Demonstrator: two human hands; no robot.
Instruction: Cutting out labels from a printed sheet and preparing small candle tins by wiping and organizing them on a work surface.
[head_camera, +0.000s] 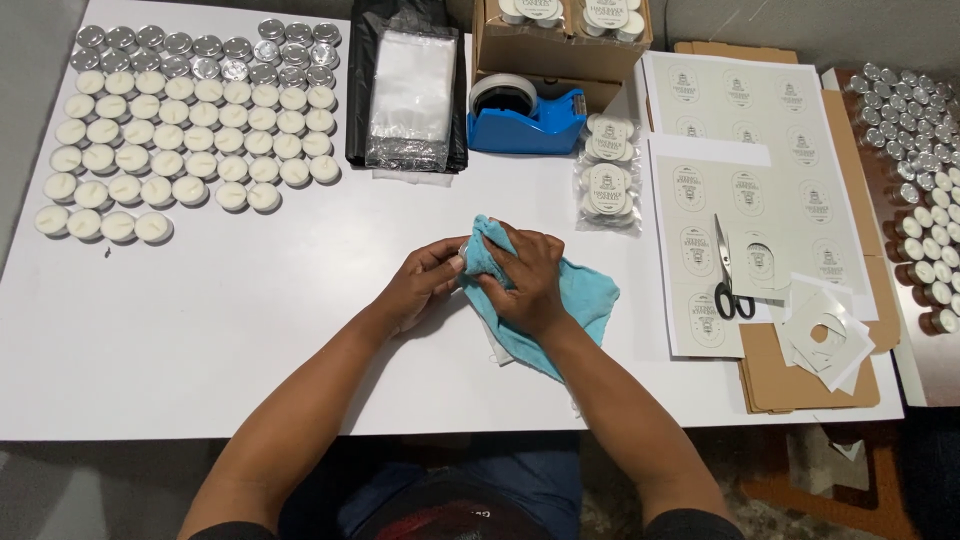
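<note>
My left hand (425, 280) grips a small round tealight cup (464, 248), of which only a metal edge shows. My right hand (525, 280) presses a light blue cloth (585, 300) around that cup. The cloth drapes over the white table (250, 330) under and to the right of my hands. Both hands meet at the middle of the table, close to its front edge.
Rows of white tealights (180, 150) and empty metal cups (200, 45) fill the left rear. Behind my hands lie clear bags on black plastic (410, 95), a blue tape dispenser (525, 115) and packed tealights (607, 180). Label sheets (740, 130), scissors (728, 275) and more cups (915, 150) are at right.
</note>
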